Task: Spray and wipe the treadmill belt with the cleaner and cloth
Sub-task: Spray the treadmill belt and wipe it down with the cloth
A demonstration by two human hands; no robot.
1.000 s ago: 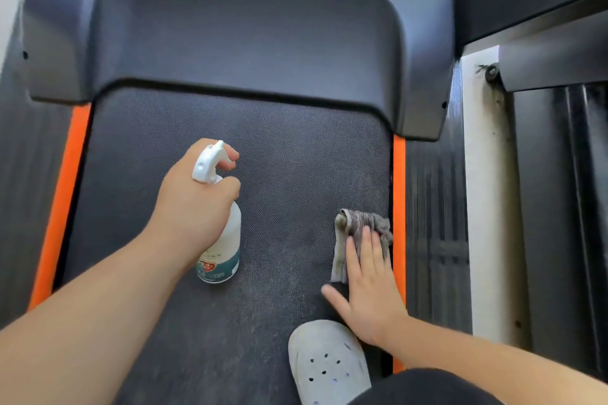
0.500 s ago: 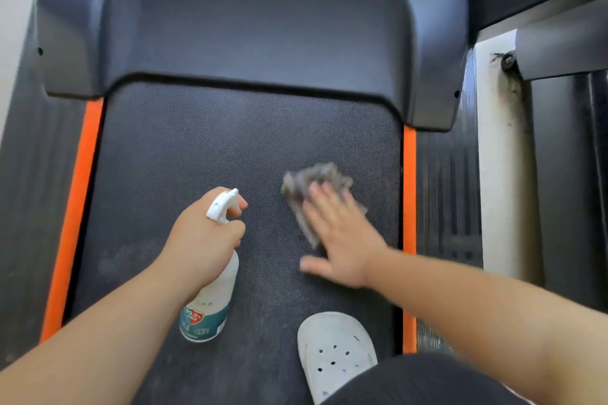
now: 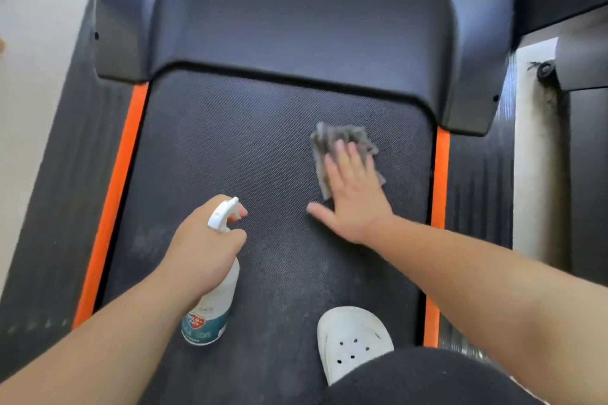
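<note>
Treadmill belt (image 3: pixel 246 141) beneath blurred, half-covered cloth (image 3: pixel 342 136)

The spray bottle (image 3: pixel 210 312) carries a teal label with a red-and-white shield emblem near its base; its lettering is too blurred to read.

Left hand (image 3: pixel 200 250) grips the bottle (image 3: pixel 210 312); right hand (image 3: pixel 355 197) lies flat, fingers (image 3: pixel 353 156) straight.

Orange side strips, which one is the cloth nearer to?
The orange strip on the person's right; the grey cloth, under the right hand, lies near it, far from the left strip.
</note>
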